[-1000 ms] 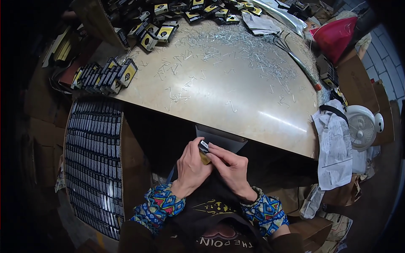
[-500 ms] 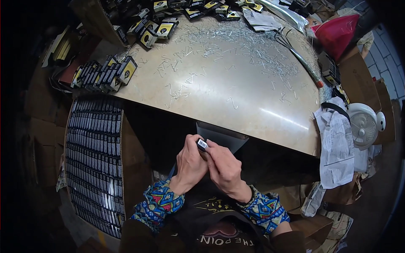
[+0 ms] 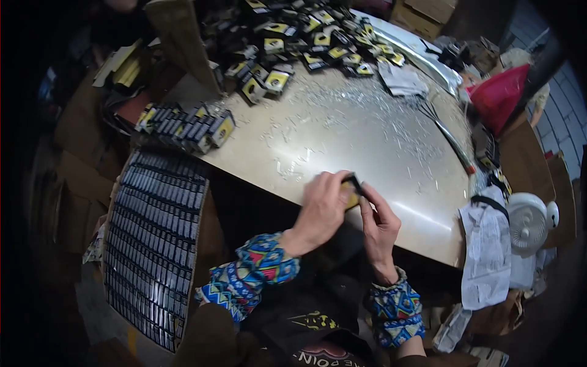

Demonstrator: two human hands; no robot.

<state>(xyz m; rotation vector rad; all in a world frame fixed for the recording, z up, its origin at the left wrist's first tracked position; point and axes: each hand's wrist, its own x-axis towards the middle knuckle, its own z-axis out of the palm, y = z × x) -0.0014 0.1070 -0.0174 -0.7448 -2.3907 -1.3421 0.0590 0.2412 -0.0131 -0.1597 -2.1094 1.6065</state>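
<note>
Over the table's front edge I hold a small black-and-yellow box (image 3: 352,194) in both hands. My left hand (image 3: 323,207) is wrapped round its left side, somewhat smeared by motion. My right hand (image 3: 381,225) pinches the box's right edge between thumb and fingers. The box is tilted, and its contents cannot be seen. Thin bent metal hooks (image 3: 292,166) lie scattered on the tabletop just beyond my left hand. Similar boxes (image 3: 194,129) stand in a row at the table's left corner.
Below that row, an open carton (image 3: 205,244) holds packed rows of boxes. Loose boxes (image 3: 321,40) heap at the back, near a cardboard panel (image 3: 186,46). At the right are a metal tube (image 3: 449,142), hanging papers (image 3: 486,263), a white fan (image 3: 527,226) and a pink bag (image 3: 501,98).
Both hands have moved up and to the right with the box, from before the table to over its edge. The box has turned, showing its yellow side. The whole view has shifted.
</note>
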